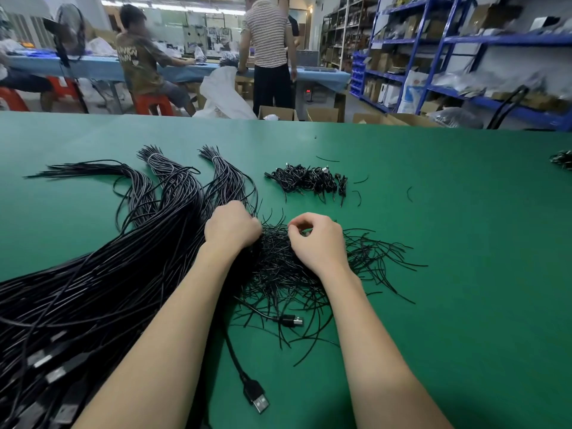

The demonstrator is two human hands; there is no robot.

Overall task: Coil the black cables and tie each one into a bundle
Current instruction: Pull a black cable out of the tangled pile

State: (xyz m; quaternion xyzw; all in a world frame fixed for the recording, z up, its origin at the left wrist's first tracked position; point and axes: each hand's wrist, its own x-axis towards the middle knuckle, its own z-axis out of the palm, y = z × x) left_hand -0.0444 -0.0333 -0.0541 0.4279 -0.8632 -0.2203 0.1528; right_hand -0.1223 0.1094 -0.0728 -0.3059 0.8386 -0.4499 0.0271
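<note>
Cable mass [93,292]: runs off the picture's left edge.
Left hand [232,227]: fingertips buried in the tie pile [291,267]; whatever they hold is hidden.
Small bundle [561,159], far right of that pile: cut by the edge.
Background people: blurred.

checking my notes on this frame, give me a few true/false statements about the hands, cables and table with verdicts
1. Both hands are over the heap of thin black ties. True.
2. The right hand lies flat and open on the table. False: its fingers are curled, thumb and forefinger pinching at the ties.
3. The table is covered in green. True.
4. The small pile of finished bundles sits nearer the person than the left hand. False: it lies beyond the hands.
5. A USB plug lies between the forearms. True.
</note>
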